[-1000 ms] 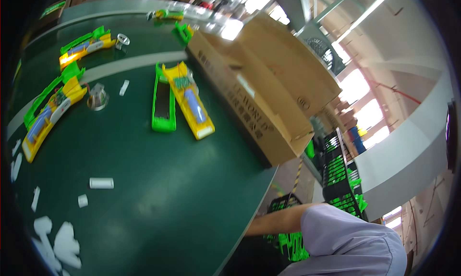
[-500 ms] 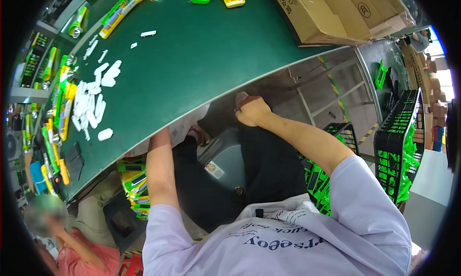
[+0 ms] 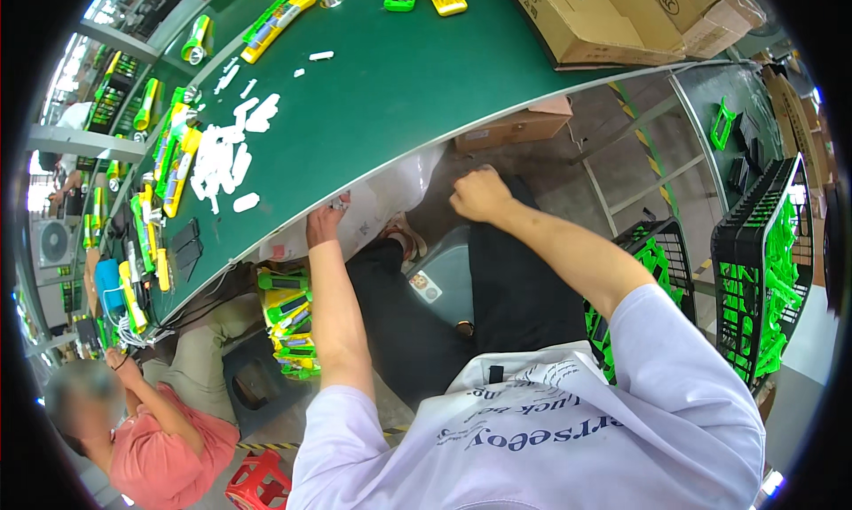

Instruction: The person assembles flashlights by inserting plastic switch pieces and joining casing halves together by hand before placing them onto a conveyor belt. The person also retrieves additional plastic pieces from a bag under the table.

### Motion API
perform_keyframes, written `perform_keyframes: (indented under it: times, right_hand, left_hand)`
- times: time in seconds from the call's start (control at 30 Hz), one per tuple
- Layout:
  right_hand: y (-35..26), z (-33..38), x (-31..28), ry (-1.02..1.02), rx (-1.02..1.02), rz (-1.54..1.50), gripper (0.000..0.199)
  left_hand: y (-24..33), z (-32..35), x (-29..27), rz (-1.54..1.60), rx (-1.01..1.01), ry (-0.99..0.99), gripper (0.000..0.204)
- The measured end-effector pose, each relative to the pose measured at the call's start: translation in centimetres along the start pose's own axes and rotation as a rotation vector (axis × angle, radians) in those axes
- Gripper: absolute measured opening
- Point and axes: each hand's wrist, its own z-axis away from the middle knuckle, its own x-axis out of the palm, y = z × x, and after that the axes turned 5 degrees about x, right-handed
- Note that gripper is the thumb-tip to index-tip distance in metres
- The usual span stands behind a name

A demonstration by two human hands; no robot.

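Observation:
My left hand [image 3: 327,221] is at the front edge of the green table [image 3: 390,93], beside a large white plastic bag [image 3: 377,204] under the tabletop. Its fingers are curled around something small and pale that I cannot make out. My right hand [image 3: 480,194] hovers above my right knee in front of the table, closed in a fist. Whatever its fingers might hold is hidden. On the tabletop, a pile of small white plastic pieces [image 3: 217,159] lies to the left, next to yellow-and-green flashlights [image 3: 182,164].
An open cardboard box [image 3: 612,31] stands far right on the table; another carton [image 3: 524,126] sits beneath. Black crates [image 3: 723,284] of green parts are at my right. Stacked flashlights [image 3: 288,319] stand at my left, near a seated co-worker [image 3: 169,448] and a red stool [image 3: 259,482].
My view has shifted, so the table and flashlights appear farther right. My left hand has come out from under the table edge into sight. My right hand remains closed near my knee.

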Motion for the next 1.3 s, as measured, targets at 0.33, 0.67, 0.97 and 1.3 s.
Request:
perform_keyframes:
  times: [0.33, 0.67, 0.97, 1.3]
  right_hand:
    - [-21.8, -8.8, 4.7, -0.368, 0.415, -2.141, 0.077]
    - [-25.2, -10.1, 3.1, -0.21, 0.577, -2.477, 0.033]
    - [-24.2, -1.6, 2.7, -0.247, 0.394, -2.276, 0.04]
    - [-25.5, 2.7, 0.3, -0.256, 0.32, -2.27, 0.039]
  left_hand:
    - [6.6, 8.1, -0.1, 0.535, -0.131, 0.155, 0.027]
    - [6.9, 9.0, 3.5, 0.378, 0.03, 0.353, 0.018]
    - [5.4, 17.7, 7.4, 0.569, 0.017, 0.162, 0.016]
    - [8.4, 23.5, 10.3, 0.558, 0.11, 0.114, 0.019]
